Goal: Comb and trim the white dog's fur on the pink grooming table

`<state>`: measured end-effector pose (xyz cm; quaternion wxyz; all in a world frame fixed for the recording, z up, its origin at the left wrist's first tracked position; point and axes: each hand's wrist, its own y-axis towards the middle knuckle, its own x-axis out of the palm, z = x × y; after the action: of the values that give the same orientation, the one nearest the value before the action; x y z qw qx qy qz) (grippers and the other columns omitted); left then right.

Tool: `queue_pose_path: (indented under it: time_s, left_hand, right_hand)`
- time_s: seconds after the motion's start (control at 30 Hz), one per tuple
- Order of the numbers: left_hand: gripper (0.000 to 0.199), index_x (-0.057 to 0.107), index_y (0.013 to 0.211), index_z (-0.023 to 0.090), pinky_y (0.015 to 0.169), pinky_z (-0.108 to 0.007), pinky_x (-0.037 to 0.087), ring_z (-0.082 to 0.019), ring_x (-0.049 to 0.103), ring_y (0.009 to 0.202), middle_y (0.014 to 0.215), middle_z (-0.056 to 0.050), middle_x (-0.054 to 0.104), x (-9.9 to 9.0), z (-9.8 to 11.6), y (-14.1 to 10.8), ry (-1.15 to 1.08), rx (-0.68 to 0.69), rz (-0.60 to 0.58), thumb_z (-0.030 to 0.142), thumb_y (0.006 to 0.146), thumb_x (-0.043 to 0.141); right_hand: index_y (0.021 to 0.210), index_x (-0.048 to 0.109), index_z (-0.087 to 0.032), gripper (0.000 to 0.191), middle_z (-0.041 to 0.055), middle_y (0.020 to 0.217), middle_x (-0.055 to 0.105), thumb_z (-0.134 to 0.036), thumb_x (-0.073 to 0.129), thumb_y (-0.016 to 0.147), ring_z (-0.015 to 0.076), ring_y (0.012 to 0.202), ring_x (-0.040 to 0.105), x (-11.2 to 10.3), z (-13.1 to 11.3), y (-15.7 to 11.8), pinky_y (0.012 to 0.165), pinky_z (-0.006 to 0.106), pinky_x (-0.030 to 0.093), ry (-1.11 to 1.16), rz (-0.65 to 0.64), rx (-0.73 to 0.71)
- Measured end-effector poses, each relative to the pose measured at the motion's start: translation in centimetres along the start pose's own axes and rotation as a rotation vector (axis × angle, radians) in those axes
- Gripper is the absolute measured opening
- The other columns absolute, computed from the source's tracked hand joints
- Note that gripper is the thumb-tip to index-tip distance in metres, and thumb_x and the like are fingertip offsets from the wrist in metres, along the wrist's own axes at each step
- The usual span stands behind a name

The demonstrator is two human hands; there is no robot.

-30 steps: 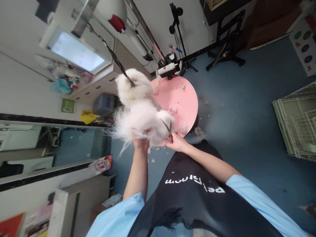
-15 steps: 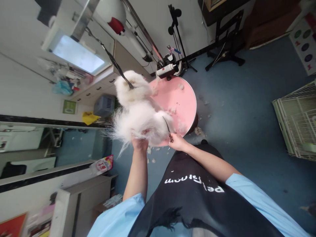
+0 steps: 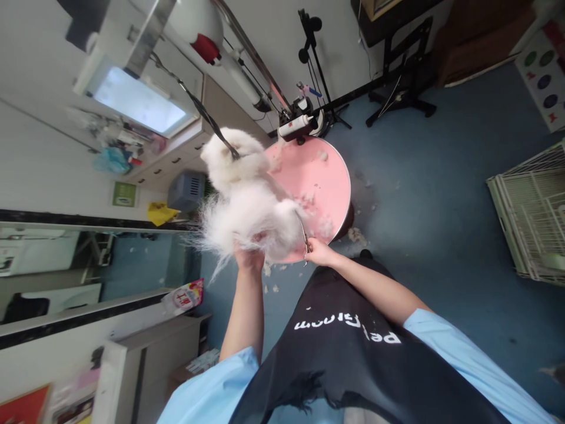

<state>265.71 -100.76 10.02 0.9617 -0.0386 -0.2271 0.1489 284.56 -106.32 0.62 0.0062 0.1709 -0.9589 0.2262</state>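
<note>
A fluffy white dog (image 3: 247, 197) stands on a round pink grooming table (image 3: 329, 182), facing away from me. My left hand (image 3: 249, 254) grips the dog at its rear, its fingers largely buried under the long, fanned-out fur. A pair of curved scissors (image 3: 302, 227) is in my right hand (image 3: 320, 252), closed around the handles. The blades point up and away, close beside the fur on the dog's right hindquarter. A dark grooming loop (image 3: 205, 115) runs down from a metal arm to the dog's neck.
Fur clippings (image 3: 325, 227) lie on the table, with more on the blue floor (image 3: 415, 194). A white bottle (image 3: 295, 126) sits in a holder at the table's far edge. A wire cage (image 3: 534, 215) stands right. At left are a grey pet carrier (image 3: 186, 187) and drawers (image 3: 170, 159).
The scissors and my right hand have shifted slightly right, away from the fur, and the blades look closer to the fur's outer edge. The dog's head has turned slightly left.
</note>
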Motion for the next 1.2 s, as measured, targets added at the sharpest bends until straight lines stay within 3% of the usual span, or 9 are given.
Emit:
queue_pose_path:
  time_s: [0.13, 0.33, 0.5, 0.63, 0.8, 0.97, 1.2]
  left_hand:
    - [0.035, 0.063, 0.078, 0.020, 0.065, -0.032, 0.050, -0.013, 0.042, 0.048, 0.055, 0.002, 0.049, -0.2, 0.1, 0.0, -0.022, -0.010, 0.002, 0.053, 0.089, 0.061]
    - [0.047, 0.052, 0.061, 0.019, 0.061, -0.028, 0.050, -0.011, 0.041, 0.046, 0.052, 0.002, 0.045, 0.0, 0.3, 0.1, -0.005, 0.004, -0.022, 0.055, 0.088, 0.062]
    - [0.045, 0.057, 0.068, 0.019, 0.060, -0.031, 0.050, -0.012, 0.042, 0.045, 0.054, 0.000, 0.050, -0.2, 0.4, 0.2, 0.068, 0.019, -0.041, 0.057, 0.092, 0.056]
    - [0.041, 0.057, 0.069, 0.020, 0.062, -0.032, 0.050, -0.014, 0.044, 0.047, 0.056, -0.001, 0.051, -0.4, 0.4, 0.3, 0.028, 0.015, -0.038, 0.055, 0.090, 0.060]
    - [0.044, 0.055, 0.066, 0.020, 0.058, -0.032, 0.047, -0.014, 0.041, 0.045, 0.057, -0.003, 0.054, 0.2, 0.6, 0.3, 0.018, -0.018, 0.041, 0.052, 0.095, 0.050]
    - [0.044, 0.053, 0.063, 0.020, 0.061, -0.033, 0.047, -0.014, 0.042, 0.046, 0.058, -0.003, 0.054, 0.1, 0.7, 0.4, -0.004, -0.027, -0.008, 0.049, 0.096, 0.050]
    - [0.045, 0.057, 0.063, 0.019, 0.059, -0.030, 0.047, -0.014, 0.044, 0.046, 0.049, 0.002, 0.045, 0.4, 1.0, 0.4, -0.002, -0.050, -0.020, 0.051, 0.093, 0.056]
  right_hand:
    - [0.078, 0.055, -0.018, 0.024, -0.0053, 0.063, 0.060, -0.007, 0.069, 0.062, 0.0113, 0.060, 0.057, 0.0, 0.2, 0.1, 0.054, 0.019, 0.039, 0.061, -0.004, 0.049]
    - [0.074, 0.052, -0.018, 0.026, -0.0053, 0.056, 0.060, 0.003, 0.062, 0.060, 0.0102, 0.052, 0.056, 0.0, -0.3, -0.1, 0.047, 0.018, 0.038, 0.209, -0.067, 0.107]
    - [0.070, 0.054, -0.017, 0.017, -0.0024, 0.057, 0.062, -0.006, 0.067, 0.067, 0.0099, 0.053, 0.057, -0.3, -0.4, -0.3, 0.044, 0.016, 0.036, 0.213, -0.080, 0.153]
    - [0.069, 0.052, -0.017, 0.021, -0.0025, 0.056, 0.063, -0.001, 0.064, 0.062, 0.0084, 0.049, 0.053, -0.3, 0.0, -0.3, 0.044, 0.016, 0.036, 0.257, -0.118, 0.135]
    - [0.074, 0.053, -0.017, 0.022, -0.0034, 0.057, 0.061, -0.002, 0.066, 0.064, 0.0101, 0.054, 0.058, 0.1, 0.9, -0.4, 0.043, 0.014, 0.035, 0.314, -0.116, 0.171]
    - [0.079, 0.052, -0.018, 0.027, -0.0034, 0.064, 0.063, -0.007, 0.071, 0.064, 0.0100, 0.057, 0.060, 0.7, 2.3, -0.2, 0.045, 0.014, 0.037, 0.393, -0.070, 0.180]
    - [0.091, 0.056, -0.016, 0.032, 0.0002, 0.070, 0.068, -0.006, 0.067, 0.063, 0.0109, 0.062, 0.062, 1.6, 3.3, -0.2, 0.048, 0.015, 0.040, 0.442, -0.142, 0.149]
